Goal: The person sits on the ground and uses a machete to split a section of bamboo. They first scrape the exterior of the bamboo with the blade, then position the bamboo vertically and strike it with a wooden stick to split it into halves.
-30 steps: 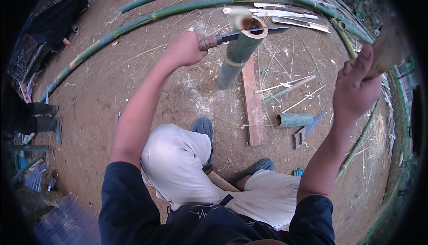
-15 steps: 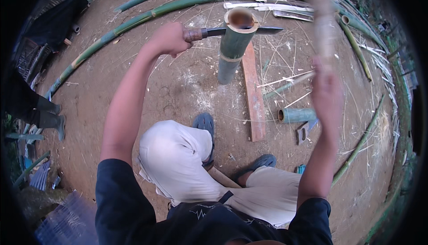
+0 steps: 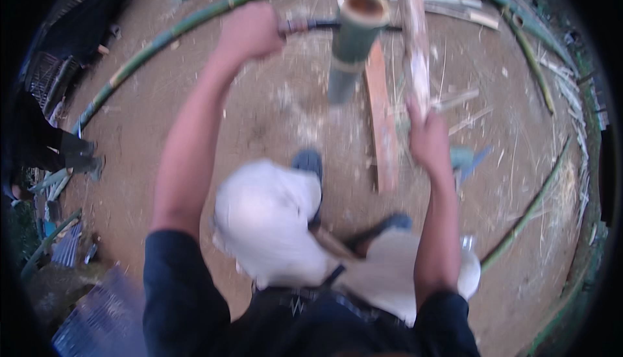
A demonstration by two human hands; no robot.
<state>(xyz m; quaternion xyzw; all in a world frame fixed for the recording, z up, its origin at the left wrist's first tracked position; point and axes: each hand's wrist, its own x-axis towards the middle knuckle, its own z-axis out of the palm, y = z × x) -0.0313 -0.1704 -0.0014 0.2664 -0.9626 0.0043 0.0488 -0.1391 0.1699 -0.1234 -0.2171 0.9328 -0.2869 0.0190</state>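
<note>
My left hand (image 3: pixel 253 31) is closed round the handle of a machete (image 3: pixel 322 24). The dark blade lies level through the upper part of a green bamboo section (image 3: pixel 355 45), just below its open rim, and its tip side shows past the right of the tube. The bamboo is upright, with a pale ring at its node. In my right hand (image 3: pixel 429 137) is a thick pale wooden stick (image 3: pixel 415 45), its upper length over the blade's far end. Whether the stick touches the blade is blurred.
A reddish plank (image 3: pixel 383 123) lies on the dirt by the bamboo. A short bamboo piece (image 3: pixel 462 157) and a saw's blue blade (image 3: pixel 479 161) lie past my right forearm. Long bamboo poles (image 3: pixel 214 13) curve across the back. A person in boots (image 3: pixel 81 156) stands at left.
My right hand has swung the stick down and left, from high on the right to the blade's end. My left hand still grips the machete. The whole view has shifted slightly.
</note>
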